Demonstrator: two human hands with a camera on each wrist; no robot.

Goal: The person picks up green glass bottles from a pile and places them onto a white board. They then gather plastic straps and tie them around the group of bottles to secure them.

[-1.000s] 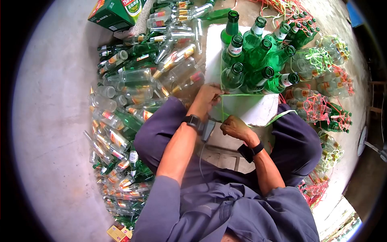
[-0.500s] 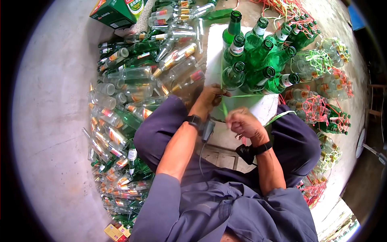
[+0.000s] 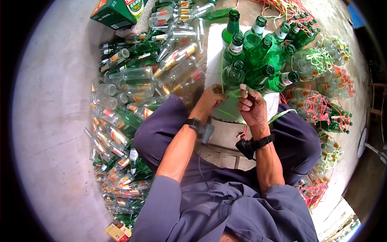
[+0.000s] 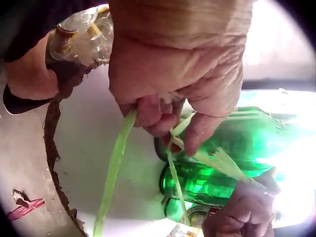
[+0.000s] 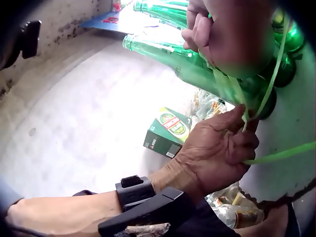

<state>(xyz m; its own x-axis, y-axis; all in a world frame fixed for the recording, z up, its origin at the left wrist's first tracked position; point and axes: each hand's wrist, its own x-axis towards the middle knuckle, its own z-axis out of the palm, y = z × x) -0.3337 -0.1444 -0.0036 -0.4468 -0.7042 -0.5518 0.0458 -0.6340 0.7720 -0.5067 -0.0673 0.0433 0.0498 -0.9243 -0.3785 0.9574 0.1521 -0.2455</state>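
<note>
A group of upright green glass bottles [image 3: 258, 52] stands on a white board [image 3: 213, 48], with light-green plastic strapping [image 4: 116, 168] running around them. At the near left corner of the group, my left hand [image 3: 210, 100] pinches the strapping where strands cross, between thumb and fingers. My right hand [image 3: 254, 107] is just to its right, in front of the nearest bottles, and pinches a frayed end [image 4: 224, 163] that stretches between both hands. In the right wrist view, the left hand [image 5: 212, 148] grips the crossing strands low beside a bottle [image 5: 182, 64].
Many loose clear and green bottles [image 3: 133, 76] lie piled on the left. Bundles of bottles tied with red and green strapping [image 3: 318, 60] stand on the right. A green carton [image 3: 117, 14] sits at the back left. Bent knees [image 3: 157, 125] flank the board.
My right hand has risen from low in front of the board up to the bottles beside the left hand, drawing the strapping end with it. The left hand stays at the corner.
</note>
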